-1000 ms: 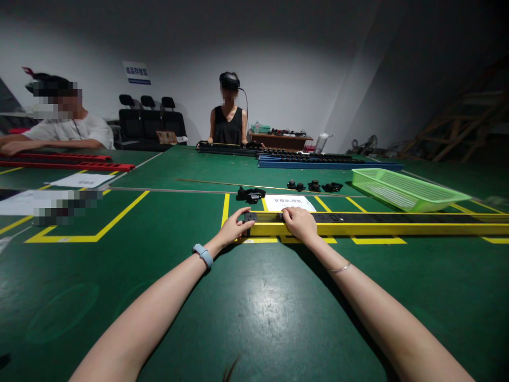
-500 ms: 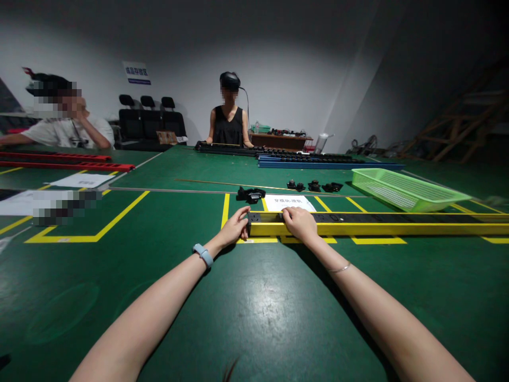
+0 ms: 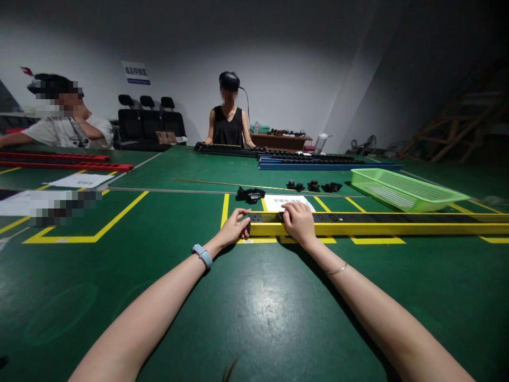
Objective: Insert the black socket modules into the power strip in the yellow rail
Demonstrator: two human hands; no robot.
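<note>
A long yellow rail (image 3: 358,229) with black socket modules in its channel lies across the table and runs out at the right. At its left end, my left hand (image 3: 234,227) is closed around the dark end, thumb on top and fingers at the end face. Beside a black socket module (image 3: 260,217) near that end, my right hand (image 3: 300,223) grips the rail from above, fingers bent over the channel. What lies directly under those fingertips is hidden. Just behind the rail sit a black clip-like part (image 3: 250,195) and a printed white sheet (image 3: 288,202).
A green mesh basket (image 3: 409,193) stands behind the rail at right. Near it are several small black parts (image 3: 314,185) and a thin rod (image 3: 222,183). Blue rails (image 3: 330,165) lie farther back, red rails (image 3: 63,165) at left. Two people sit across the table.
My right hand has shifted very slightly left along the rail, its knuckles raised a little more. The left hand keeps its hold on the rail's end.
</note>
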